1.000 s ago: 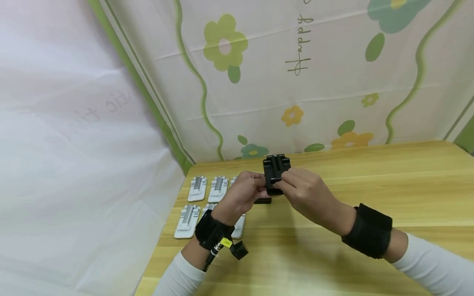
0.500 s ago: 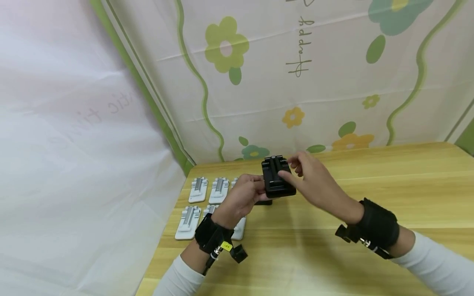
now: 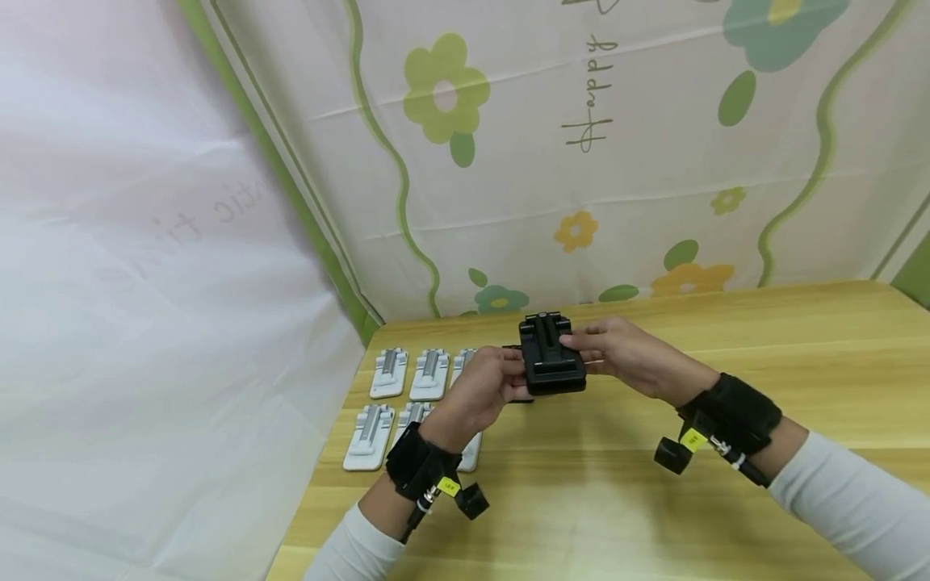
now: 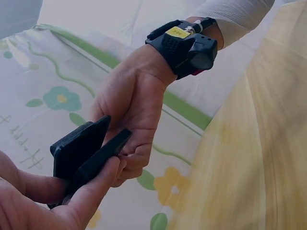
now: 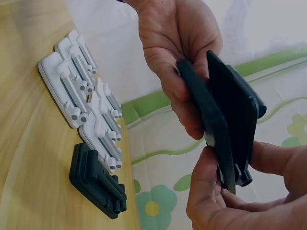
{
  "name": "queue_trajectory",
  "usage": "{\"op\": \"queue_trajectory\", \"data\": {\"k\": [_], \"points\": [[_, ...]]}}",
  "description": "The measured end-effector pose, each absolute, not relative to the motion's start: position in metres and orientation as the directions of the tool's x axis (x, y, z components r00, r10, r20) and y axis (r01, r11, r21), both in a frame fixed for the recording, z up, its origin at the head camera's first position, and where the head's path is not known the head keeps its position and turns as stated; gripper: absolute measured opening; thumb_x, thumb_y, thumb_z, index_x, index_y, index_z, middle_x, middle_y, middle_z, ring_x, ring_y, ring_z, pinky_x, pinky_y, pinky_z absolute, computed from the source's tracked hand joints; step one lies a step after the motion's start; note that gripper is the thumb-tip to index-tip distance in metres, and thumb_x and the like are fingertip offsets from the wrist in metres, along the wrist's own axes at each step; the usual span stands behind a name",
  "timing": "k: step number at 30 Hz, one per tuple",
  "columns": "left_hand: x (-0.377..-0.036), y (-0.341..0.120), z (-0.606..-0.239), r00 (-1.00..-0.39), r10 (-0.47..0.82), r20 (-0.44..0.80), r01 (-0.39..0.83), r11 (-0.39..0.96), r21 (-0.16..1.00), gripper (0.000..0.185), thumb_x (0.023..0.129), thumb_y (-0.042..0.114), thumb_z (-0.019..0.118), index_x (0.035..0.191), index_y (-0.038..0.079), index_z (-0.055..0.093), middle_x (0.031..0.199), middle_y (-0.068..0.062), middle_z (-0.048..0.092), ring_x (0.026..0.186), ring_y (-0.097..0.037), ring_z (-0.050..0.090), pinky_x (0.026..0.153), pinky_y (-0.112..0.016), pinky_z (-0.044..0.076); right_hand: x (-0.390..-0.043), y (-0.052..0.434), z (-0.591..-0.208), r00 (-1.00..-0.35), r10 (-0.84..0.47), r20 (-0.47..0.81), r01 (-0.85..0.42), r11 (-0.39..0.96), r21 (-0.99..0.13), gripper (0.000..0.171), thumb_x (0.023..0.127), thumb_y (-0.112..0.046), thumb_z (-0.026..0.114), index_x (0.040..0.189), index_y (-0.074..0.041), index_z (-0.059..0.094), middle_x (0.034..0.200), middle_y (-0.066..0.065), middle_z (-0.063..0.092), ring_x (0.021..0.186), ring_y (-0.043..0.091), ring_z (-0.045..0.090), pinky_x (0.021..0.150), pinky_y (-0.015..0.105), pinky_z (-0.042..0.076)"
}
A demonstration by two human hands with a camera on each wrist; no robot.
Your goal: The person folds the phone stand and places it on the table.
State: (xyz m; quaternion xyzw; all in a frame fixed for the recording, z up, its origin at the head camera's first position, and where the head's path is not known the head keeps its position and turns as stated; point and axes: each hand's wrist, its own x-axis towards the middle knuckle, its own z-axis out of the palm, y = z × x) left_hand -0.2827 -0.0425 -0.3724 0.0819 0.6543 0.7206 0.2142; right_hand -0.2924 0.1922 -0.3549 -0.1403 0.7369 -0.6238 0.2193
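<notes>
A black folding phone stand [image 3: 550, 359] is held up above the table. My left hand [image 3: 479, 387] grips its left side. At its right side, my right hand [image 3: 643, 359] pinches the edge, thumb on the near face. In both wrist views the stand's two plates [image 5: 232, 115] are spread at a narrow angle, joined at the hinge end. My left hand [image 5: 180, 52] holds one plate in the right wrist view, while the fingers of my right hand [image 5: 254, 191] are around the hinge end. A second black phone stand [image 5: 98, 179] lies folded on the table, mostly hidden in the head view.
Several white folding phone stands [image 3: 368, 436] lie in two rows on the left of the wooden table [image 3: 697, 516]. A flowered curtain [image 3: 508, 186] hangs behind the table's far edge, and white cloth [image 3: 145, 323] hangs along the left.
My right hand has come off the stand's front face, swung right, and taken hold of its right edge. The stand has dropped slightly in my left hand's grip.
</notes>
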Motion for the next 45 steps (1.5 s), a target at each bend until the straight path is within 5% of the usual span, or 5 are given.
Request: {"op": "queue_trajectory", "data": {"k": [6, 13, 27, 36, 45], "points": [[-0.283, -0.046, -0.370, -0.886, 0.434, -0.161, -0.226, -0.102, 0.969, 0.042, 0.109, 0.003, 0.036, 0.147, -0.009, 0.046, 0.134, -0.029, 0.064, 0.118, -0.036, 0.068, 0.081, -0.028, 0.062, -0.292, 0.192, -0.355, -0.865, -0.480, -0.146, 0.061, 0.189, -0.980, 0.060, 0.110, -0.027, 0.049, 0.151, 0.014, 0.035, 0.153, 0.032, 0.041, 0.117, 0.019, 0.063, 0.118, 0.053, 0.040], [-0.284, -0.046, -0.368, -0.885, 0.436, -0.161, -0.231, -0.112, 0.967, 0.042, 0.111, 0.024, 0.040, 0.135, -0.008, 0.056, 0.101, -0.014, 0.074, 0.086, -0.017, 0.075, 0.071, -0.027, 0.062, -0.292, 0.193, -0.356, -0.862, -0.487, -0.138, 0.051, 0.187, -0.981, 0.059, 0.109, -0.025, 0.051, 0.151, 0.014, 0.036, 0.154, 0.033, 0.040, 0.122, 0.024, 0.062, 0.115, 0.050, 0.044], [-0.286, -0.047, -0.370, -0.888, 0.408, -0.213, -0.191, 0.094, 0.977, 0.038, 0.109, 0.015, 0.050, 0.143, -0.003, 0.055, 0.120, -0.020, 0.071, 0.082, -0.012, 0.074, 0.075, -0.025, 0.062, -0.294, 0.192, -0.365, -0.880, -0.451, -0.151, 0.039, 0.249, -0.968, 0.032, 0.106, -0.020, 0.059, 0.119, 0.009, 0.062, 0.117, 0.014, 0.059, 0.096, 0.018, 0.065, 0.089, 0.033, 0.060], [-0.277, -0.050, -0.383, -0.928, 0.342, -0.149, -0.030, 0.330, 0.944, 0.024, 0.104, 0.012, 0.060, 0.120, -0.006, 0.062, 0.107, -0.019, 0.072, 0.087, -0.023, 0.075, 0.080, -0.037, 0.064, -0.288, 0.183, -0.380, -0.896, -0.401, -0.192, 0.088, 0.263, -0.961, 0.055, 0.102, -0.011, 0.064, 0.143, 0.015, 0.038, 0.115, 0.024, 0.069, 0.091, 0.019, 0.074, 0.086, 0.040, 0.063], [-0.278, -0.064, -0.415, -0.953, 0.283, -0.112, 0.076, 0.578, 0.813, 0.025, 0.098, 0.010, 0.068, 0.074, 0.004, 0.068, 0.066, -0.004, 0.062, 0.057, -0.016, 0.061, 0.054, -0.028, 0.051, -0.284, 0.154, -0.422, -0.905, -0.377, -0.196, 0.071, 0.320, -0.945, 0.014, 0.098, -0.004, 0.067, 0.087, 0.006, 0.068, 0.090, 0.012, 0.071, 0.071, 0.020, 0.072, 0.077, 0.041, 0.064]]}}
